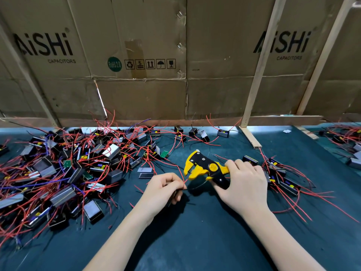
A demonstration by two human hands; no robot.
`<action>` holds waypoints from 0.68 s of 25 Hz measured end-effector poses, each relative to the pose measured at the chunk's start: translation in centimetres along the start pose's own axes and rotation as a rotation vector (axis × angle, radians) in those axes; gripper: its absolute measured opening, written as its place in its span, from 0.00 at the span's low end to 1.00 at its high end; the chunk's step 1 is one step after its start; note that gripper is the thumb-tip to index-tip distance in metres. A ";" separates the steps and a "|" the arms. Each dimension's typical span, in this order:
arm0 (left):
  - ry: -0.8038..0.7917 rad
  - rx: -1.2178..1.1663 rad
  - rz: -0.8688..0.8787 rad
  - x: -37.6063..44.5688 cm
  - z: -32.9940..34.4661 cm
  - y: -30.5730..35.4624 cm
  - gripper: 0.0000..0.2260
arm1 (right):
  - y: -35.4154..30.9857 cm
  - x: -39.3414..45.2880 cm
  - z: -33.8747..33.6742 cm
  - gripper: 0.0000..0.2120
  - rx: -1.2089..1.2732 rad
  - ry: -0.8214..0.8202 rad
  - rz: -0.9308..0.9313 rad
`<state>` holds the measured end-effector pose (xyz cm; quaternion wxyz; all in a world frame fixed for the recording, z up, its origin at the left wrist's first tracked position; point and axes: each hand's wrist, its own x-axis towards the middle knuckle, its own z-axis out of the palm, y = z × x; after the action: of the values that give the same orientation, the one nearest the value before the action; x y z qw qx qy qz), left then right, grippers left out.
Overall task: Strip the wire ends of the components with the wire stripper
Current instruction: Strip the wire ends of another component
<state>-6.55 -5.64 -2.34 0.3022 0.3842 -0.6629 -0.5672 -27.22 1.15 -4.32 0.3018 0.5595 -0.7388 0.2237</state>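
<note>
A dark teal felt-covered worktop (195, 241) carries a dense heap of small black box-shaped components with red, black and purple leads (64, 169) at nine o'clock, and a smaller cluster of the same black components (281, 178) at three o'clock, just behind the right hand. Flattened brown cardboard cartons printed "AiSHi CAPACITORS" (146, 55) wall off the twelve o'clock side, braced by pale wooden battens (259, 63). Loose red leads stray across the felt between the two piles.

Both forearms reach in from six o'clock. The right hand (244, 184) lies knuckles up, its fingers curled round the handles of a yellow-and-black automatic wire stripper (205, 169), whose jaws point toward nine o'clock and stand slightly apart. The left hand (164, 189) is loosely fisted, thumb and forefinger pinching a thin red wire (184, 181) — its tip rises toward the stripper's jaws, just short of them. Whether a component hangs beneath that hand is hidden.
</note>
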 end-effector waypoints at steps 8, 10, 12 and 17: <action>0.022 -0.018 0.036 0.1 -0.3 -0.4 0.06 | 1.2 0.0 0.4 0.25 0.001 -0.098 0.169; 0.066 -0.024 0.031 0.2 -0.2 -0.5 0.07 | 1.2 0.0 0.2 0.25 0.007 -0.122 0.156; 0.105 -0.065 0.028 0.3 -0.1 -0.6 0.07 | 0.8 -0.1 0.1 0.24 0.014 -0.156 0.130; 0.125 -0.068 0.010 0.3 0.0 -0.7 0.07 | -0.7 -0.3 -0.2 0.24 0.029 -0.222 0.084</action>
<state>-6.58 -5.96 -3.01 0.3590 0.4050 -0.6250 -0.5625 -26.45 1.26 -4.39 0.2001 0.5540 -0.7870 0.1835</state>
